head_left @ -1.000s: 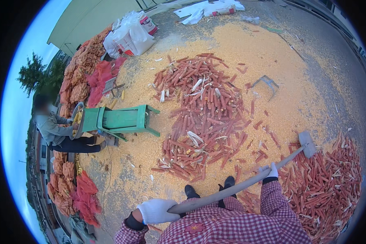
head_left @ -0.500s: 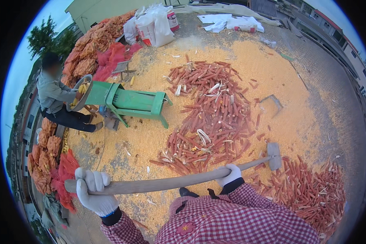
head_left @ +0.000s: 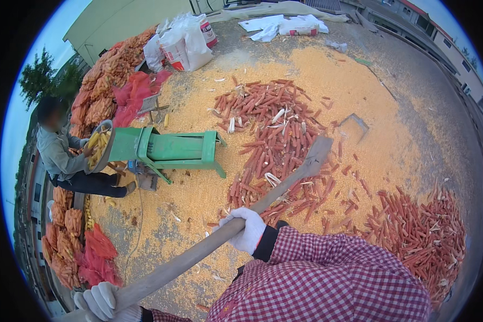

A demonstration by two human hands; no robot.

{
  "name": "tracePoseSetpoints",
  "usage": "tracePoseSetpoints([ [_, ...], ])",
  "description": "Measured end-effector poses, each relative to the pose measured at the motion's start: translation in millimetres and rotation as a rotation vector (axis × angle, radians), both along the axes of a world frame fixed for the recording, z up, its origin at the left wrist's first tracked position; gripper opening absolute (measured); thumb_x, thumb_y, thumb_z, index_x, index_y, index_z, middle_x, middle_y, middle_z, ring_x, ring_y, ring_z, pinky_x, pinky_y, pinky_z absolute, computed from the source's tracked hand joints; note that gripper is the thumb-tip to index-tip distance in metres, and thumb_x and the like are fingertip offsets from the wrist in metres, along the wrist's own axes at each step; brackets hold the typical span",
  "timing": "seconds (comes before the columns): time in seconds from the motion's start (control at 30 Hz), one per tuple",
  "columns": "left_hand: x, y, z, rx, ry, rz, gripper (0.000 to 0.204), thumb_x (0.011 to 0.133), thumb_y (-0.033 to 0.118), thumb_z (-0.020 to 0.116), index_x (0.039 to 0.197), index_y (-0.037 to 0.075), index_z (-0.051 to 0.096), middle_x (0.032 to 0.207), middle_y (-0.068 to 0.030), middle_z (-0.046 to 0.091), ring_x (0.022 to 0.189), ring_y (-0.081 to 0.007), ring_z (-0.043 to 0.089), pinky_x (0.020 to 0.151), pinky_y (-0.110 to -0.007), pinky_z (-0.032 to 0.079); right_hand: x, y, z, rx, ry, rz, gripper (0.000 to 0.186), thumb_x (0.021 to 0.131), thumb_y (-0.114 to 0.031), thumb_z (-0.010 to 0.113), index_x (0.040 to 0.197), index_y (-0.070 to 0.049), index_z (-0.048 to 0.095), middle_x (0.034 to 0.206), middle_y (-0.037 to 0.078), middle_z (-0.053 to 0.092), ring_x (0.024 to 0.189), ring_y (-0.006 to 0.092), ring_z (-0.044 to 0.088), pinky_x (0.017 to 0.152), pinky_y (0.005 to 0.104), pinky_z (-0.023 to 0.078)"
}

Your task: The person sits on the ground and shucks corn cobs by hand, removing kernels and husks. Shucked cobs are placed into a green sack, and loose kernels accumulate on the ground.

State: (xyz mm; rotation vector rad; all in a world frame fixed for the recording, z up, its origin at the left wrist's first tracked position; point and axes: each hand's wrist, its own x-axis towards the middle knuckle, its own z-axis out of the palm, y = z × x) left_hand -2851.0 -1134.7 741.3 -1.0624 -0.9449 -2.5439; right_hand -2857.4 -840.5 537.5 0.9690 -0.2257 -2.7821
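A long-handled shovel (head_left: pixel 276 191) with a wooden shaft runs from the lower left up to the middle of the view. Both my hands wear white gloves. My left hand (head_left: pixel 99 301) is wrapped round the shaft near its lower-left end. Further up, my right hand (head_left: pixel 248 231) grips the shaft close to my body. The flat grey blade (head_left: pixel 317 155) is over the right side of a heap of bare reddish corn cobs (head_left: pixel 279 142); whether it touches them I cannot tell. Loose yellow corn kernels (head_left: pixel 383 142) cover the ground around the heap.
A second cob heap (head_left: pixel 421 236) lies at the right. To the left stands a green corn sheller (head_left: pixel 180 147), where another person (head_left: pixel 64 147) holds a basin (head_left: pixel 103 145) of corn ears. Red net sacks (head_left: pixel 99 102) and white sacks (head_left: pixel 182 48) line the back left.
The shovel's blade has swung up and left from beside the right-hand cob heap to the larger heap. My right hand has shifted left, and my left hand has dropped lower.
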Motion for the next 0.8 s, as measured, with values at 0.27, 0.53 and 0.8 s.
tracePoseSetpoints([
  [0.27, 65.4, 56.3, 55.4, -0.215, 0.411, 0.242, 0.021, 0.087, 0.034, 0.073, 0.089, 0.017, 0.06, 0.061, 0.0079, 0.057, 0.054, -0.006, 0.058, 0.056, -0.025, 0.05, -162.9, 84.9, -96.5, 0.336, -0.003, 0.079, 0.024, 0.094, -0.023, 0.058, 0.095, -0.001, 0.049, 0.078, 0.016, 0.055, 0.079, 0.0379, 0.062, 0.079, 0.0516, 0.055],
  [0.53, 47.5, 208.2, 23.1, -0.547, 0.183, 0.585, 0.021, 0.095, 0.031, 0.061, 0.083, 0.016, 0.051, 0.056, 0.0053, 0.045, 0.049, -0.0117, 0.046, 0.054, -0.033, 0.044, -265.7, 118.1, -141.7, 0.476, 0.037, 0.244, 0.018, 0.091, -0.015, 0.053, 0.079, -0.001, 0.051, 0.068, 0.016, 0.055, 0.066, 0.0353, 0.061, 0.069, 0.0483, 0.056],
  [0.8, -17.3, 221.1, 66.5, -0.142, -0.23, 0.873, 0.029, 0.099, 0.014, 0.044, 0.07, 0.016, 0.042, 0.051, 0.0053, 0.033, 0.046, -0.0102, 0.038, 0.055, -0.03, 0.037, -228.2, 138.9, -211.1, 0.409, 0.085, 0.312, 0.014, 0.081, -0.011, 0.059, 0.075, 0.001, 0.058, 0.071, 0.018, 0.06, 0.066, 0.0314, 0.061, 0.066, 0.0456, 0.055],
])
